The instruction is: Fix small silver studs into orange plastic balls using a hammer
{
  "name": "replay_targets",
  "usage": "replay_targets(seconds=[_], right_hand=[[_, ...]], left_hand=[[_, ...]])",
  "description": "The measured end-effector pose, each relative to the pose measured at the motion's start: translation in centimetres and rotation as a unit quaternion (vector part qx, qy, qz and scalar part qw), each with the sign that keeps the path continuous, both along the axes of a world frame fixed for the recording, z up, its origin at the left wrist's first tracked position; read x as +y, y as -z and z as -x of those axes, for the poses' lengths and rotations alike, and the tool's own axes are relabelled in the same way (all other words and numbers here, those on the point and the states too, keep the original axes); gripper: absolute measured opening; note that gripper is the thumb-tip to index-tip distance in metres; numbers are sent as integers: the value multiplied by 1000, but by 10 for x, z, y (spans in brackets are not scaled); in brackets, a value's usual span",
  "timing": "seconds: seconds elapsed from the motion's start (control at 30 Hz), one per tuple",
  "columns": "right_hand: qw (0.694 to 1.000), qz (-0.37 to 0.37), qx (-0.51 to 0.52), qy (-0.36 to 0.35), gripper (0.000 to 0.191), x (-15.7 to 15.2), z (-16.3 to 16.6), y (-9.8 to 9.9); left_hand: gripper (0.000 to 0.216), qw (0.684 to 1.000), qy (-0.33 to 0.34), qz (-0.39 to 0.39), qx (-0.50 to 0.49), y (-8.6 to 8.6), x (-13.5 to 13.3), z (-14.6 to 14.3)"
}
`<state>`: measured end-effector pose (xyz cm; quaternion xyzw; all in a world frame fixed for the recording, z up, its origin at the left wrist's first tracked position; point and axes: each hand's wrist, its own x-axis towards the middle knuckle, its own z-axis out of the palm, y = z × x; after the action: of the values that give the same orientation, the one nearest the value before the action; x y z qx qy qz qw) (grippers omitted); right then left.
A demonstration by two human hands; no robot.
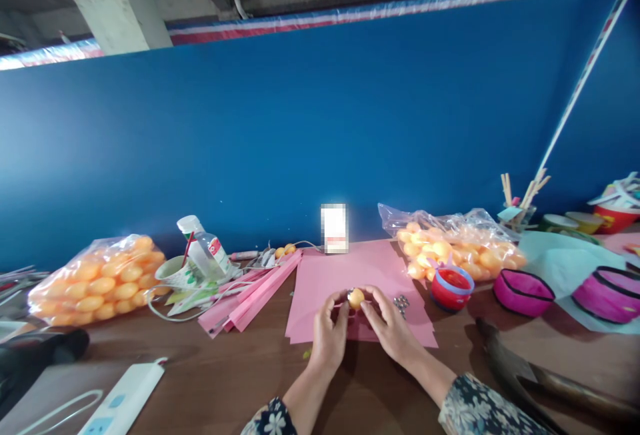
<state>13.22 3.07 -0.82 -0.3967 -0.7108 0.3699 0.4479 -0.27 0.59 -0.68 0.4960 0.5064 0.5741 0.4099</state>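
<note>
Over the pink paper sheets [345, 265], my two hands meet around a small orange plastic ball [357, 299]. My right hand [393, 332] grips the ball from its right side between thumb and fingers. My left hand [329, 338] is closed at the ball's left edge, its thumb and forefinger pinched by a small dark, shiny bit that is too small to name. Just right of my right hand's fingers, a little cluster of silvery metal pieces [401, 303] lies on the paper.
Bags of orange balls stand left [100, 285] and right [450, 252]. A red bowl [453, 288] and magenta fabric pouches [523, 292] sit to the right, behind a dark curved wooden-handled tool [550, 382]. Pink strips [265, 288], a bottle [210, 248] and a power strip [125, 398] are leftward.
</note>
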Motion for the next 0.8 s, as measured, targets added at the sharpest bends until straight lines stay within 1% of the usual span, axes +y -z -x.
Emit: replay_targets(seconds=[0.2,0.33,0.43,0.57,0.63,0.73,0.8], right_hand=[[999,12,36,2,25,-2,2,1],[998,24,59,-3,25,-3,4,1],[999,4,47,17,20,-3,5,1],[998,-49,19,42,14,-4,6,-2],[997,-57,20,40,16,-6,5,-3],[998,-43,20,40,23,-6,4,-2],[998,-32,17,51,25,-4,3,1]], left_hand=[[30,1000,-7,-1,8,8,2,3],[34,1000,0,-10,-13,8,2,2],[43,999,27,8,-41,7,1,1],[45,997,28,14,-66,4,1,1],[44,996,30,7,-84,3,0,1],[44,993,33,-7,-112,3,0,2],[43,993,31,-13,-111,4,0,2]])
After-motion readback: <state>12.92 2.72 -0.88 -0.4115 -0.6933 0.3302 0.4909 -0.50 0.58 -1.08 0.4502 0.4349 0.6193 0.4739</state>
